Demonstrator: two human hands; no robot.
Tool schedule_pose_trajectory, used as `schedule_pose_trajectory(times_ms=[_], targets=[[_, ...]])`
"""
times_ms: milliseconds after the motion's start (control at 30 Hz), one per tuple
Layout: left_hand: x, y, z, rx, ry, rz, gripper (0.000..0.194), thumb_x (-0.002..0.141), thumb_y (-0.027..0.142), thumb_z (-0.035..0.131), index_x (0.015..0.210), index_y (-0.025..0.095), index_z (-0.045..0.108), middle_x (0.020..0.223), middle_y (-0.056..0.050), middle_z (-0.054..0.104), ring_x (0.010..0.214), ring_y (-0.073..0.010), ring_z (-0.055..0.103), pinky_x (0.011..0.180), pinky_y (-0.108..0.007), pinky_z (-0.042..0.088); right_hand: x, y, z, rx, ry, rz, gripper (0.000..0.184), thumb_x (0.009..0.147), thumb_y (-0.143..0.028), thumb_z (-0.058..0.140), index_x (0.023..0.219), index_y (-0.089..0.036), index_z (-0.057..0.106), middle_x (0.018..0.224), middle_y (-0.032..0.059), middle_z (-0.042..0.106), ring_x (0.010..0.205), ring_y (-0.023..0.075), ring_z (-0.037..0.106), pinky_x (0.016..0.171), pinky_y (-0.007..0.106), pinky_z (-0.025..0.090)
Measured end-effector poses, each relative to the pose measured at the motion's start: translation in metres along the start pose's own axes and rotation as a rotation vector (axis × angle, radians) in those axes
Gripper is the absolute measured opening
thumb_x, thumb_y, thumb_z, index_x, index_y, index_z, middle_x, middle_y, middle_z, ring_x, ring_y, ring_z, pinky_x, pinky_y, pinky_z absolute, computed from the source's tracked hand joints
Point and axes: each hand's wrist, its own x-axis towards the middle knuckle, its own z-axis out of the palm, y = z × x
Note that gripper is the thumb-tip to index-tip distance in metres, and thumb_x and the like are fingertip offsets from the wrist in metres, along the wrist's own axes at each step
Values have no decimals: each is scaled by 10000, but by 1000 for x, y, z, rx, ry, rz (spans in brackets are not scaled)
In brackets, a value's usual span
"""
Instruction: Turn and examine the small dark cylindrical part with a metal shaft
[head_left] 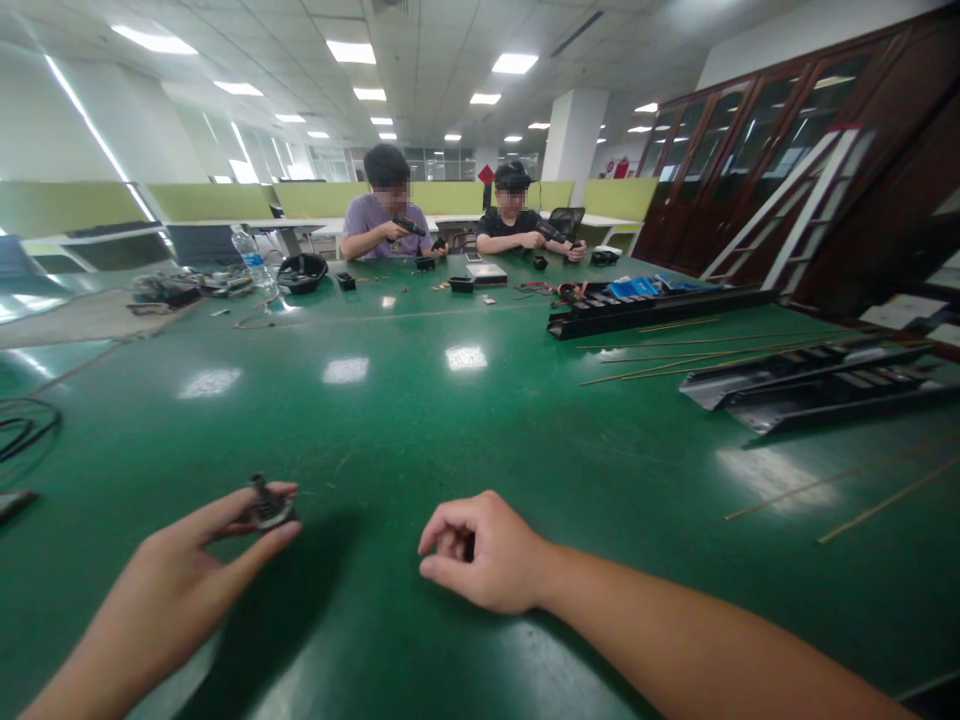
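Between the thumb and fingers of my left hand (180,570) is a small dark part with a round base and an upright ribbed stem (271,512). It is held just above the green table (375,420), where the hand's shadow falls. Its exact kind is too small to tell. My right hand (487,555) rests by the table surface to the right, its fingers curled in and the thumb close to the index finger. Nothing shows in its curl, and a gap of table separates the two hands.
Black metal channels (817,385) and thin brass-coloured rods (675,365) lie at the right. Black cable (30,425) is coiled at the left edge. Across the table, two people (382,215) handle dark tools. A water bottle (251,258) stands far left; a stepladder (795,210) leans by cabinets.
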Motion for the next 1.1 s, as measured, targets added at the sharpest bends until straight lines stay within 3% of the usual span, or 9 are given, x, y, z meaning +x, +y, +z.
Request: schedule_pose_trajectory(times_ms=[67, 200, 333, 500, 567, 733, 967, 1100], targets=[[7, 23, 20, -26, -156, 122, 437, 856, 561, 641, 1183, 272, 667, 1125, 14, 709, 1012, -213, 678, 946, -336, 538, 1, -2, -2, 11, 68, 20, 156, 776, -238, 679, 896, -140, 667, 619, -20, 592, 524, 89, 509, 528, 206, 414], [7, 62, 54, -58, -314, 384, 344, 959, 410, 532, 1273, 291, 611, 1191, -33, 659, 1054, -171, 645, 933, -259, 526, 4, -2, -3, 4, 140, 63, 288, 759, -175, 661, 1041, -168, 603, 662, -36, 605, 531, 90, 527, 520, 198, 414], [-2, 58, 67, -92, -372, 485, 357, 965, 327, 533, 1321, 325, 556, 1183, -21, 651, 1032, -143, 644, 885, -209, 524, 4, 0, -3, -55, 52, 45, 417, 711, -133, 676, 1108, -205, 570, 730, -38, 643, 562, 99, 568, 534, 199, 433], [-7, 40, 69, -103, -208, 397, 547, 839, 388, 716, 1334, 334, 489, 1121, 19, 689, 992, -149, 675, 899, -223, 529, 3, -1, -5, -158, 1, 3, 484, 698, -150, 706, 1155, -227, 567, 770, -37, 669, 576, 104, 577, 561, 214, 441], [-7, 41, 70, -112, -173, 356, 489, 808, 375, 741, 1246, 310, 532, 1055, 29, 699, 943, -148, 683, 861, -222, 536, 3, -1, -5, -152, 0, 11, 476, 707, -153, 698, 1158, -224, 566, 758, -43, 659, 572, 102, 584, 566, 213, 444], [-8, 49, 70, -187, -273, 382, 216, 857, 310, 678, 1053, 264, 598, 956, 25, 688, 853, -134, 664, 757, -210, 523, 2, 0, -5, -152, 6, 3, 451, 708, -161, 690, 1143, -218, 586, 761, -44, 645, 574, 100, 592, 567, 210, 440], [-6, 47, 73, -252, -322, 419, 258, 892, 287, 652, 1144, 303, 599, 1039, 29, 687, 940, -126, 651, 839, -212, 511, 1, -3, -5, -214, 12, -1, 189, 742, -201, 670, 930, -209, 674, 679, -43, 612, 574, 99, 547, 556, 202, 403], [-7, 47, 74, -258, -328, 417, 285, 892, 295, 659, 1171, 307, 602, 1036, 27, 691, 935, -125, 652, 832, -209, 512, 2, -3, -4, -226, 25, -13, 160, 746, -208, 676, 905, -207, 690, 663, -44, 613, 575, 96, 540, 559, 195, 392]])
